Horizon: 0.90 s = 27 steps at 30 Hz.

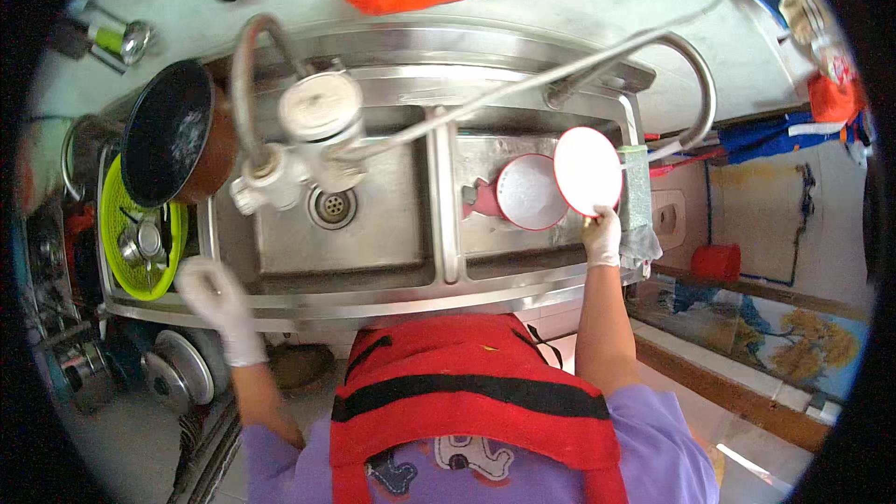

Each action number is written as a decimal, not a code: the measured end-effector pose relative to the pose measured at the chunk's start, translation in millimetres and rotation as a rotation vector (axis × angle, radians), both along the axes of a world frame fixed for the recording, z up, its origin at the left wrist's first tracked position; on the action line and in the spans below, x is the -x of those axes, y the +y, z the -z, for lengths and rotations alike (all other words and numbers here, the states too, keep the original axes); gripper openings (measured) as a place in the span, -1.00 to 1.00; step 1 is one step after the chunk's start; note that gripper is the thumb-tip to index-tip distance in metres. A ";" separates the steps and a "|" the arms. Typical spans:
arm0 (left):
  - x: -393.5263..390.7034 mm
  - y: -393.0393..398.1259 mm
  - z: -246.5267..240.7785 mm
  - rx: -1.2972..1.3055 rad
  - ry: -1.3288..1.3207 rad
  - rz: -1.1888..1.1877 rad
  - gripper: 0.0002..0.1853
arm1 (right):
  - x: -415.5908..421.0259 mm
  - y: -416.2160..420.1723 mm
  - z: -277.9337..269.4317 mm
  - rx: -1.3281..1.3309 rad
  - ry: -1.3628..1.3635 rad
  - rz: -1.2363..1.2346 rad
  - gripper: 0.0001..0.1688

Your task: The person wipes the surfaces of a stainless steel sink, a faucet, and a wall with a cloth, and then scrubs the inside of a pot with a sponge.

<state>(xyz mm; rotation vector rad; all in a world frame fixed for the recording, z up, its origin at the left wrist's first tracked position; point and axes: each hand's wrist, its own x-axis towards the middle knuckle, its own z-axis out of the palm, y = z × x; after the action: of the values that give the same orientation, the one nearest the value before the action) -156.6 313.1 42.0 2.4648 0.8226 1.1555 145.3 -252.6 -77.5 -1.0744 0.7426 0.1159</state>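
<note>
My right hand [603,238], in a white glove, grips the lower edge of a white dish with a red rim [588,171] above the right sink basin [504,245]. The dish partly covers a white bowl with a red rim [530,192] that sits in this basin. Beside the bowl lies a pinkish-red cloth or scrap [481,197]. My gloved left hand [213,294] is blurred at the sink's front left edge, close to a lime-green plastic basket [178,238]. Whether its fingers hold anything is unclear. Small metal utensils [143,241] lie in the basket.
A large dark pot [178,133] leans over the basket. The faucet [266,35] with a white water filter [320,108] and a grey hose [504,91] crosses above the left basin [378,224]. A green cloth [635,185] hangs at the sink's right edge.
</note>
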 end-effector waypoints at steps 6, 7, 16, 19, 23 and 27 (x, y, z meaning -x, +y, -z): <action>-181.8 -271.5 -6.7 0.228 0.246 1.188 -0.77 | -13.4 -24.6 8.6 0.113 0.036 -0.134 -0.98; -210.5 -300.1 -3.0 0.165 0.296 1.250 -0.73 | -13.7 -25.6 0.1 0.141 0.024 -0.152 -0.97; -334.8 -443.9 98.7 0.070 0.584 1.106 -0.34 | -20.4 -23.2 -51.2 0.316 -0.098 -0.454 -0.86; -321.6 -453.3 101.1 -0.069 0.494 1.372 -0.42 | -31.5 -43.2 -44.2 0.345 -0.103 -0.435 -0.86; -305.8 -413.2 79.6 -0.241 0.615 1.548 -0.57 | -31.5 -85.1 -28.3 0.124 0.050 -0.439 -0.82; -288.4 -394.6 56.2 -0.474 0.687 1.408 -0.68 | -27.2 -82.6 -1.9 -0.174 0.125 -0.502 -0.82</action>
<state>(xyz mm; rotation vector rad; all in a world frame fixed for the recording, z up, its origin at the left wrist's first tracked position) 131.8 -81.5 -14.2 2.7439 -1.1396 -0.0622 172.6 -335.2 -75.6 -1.0739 0.5485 0.6695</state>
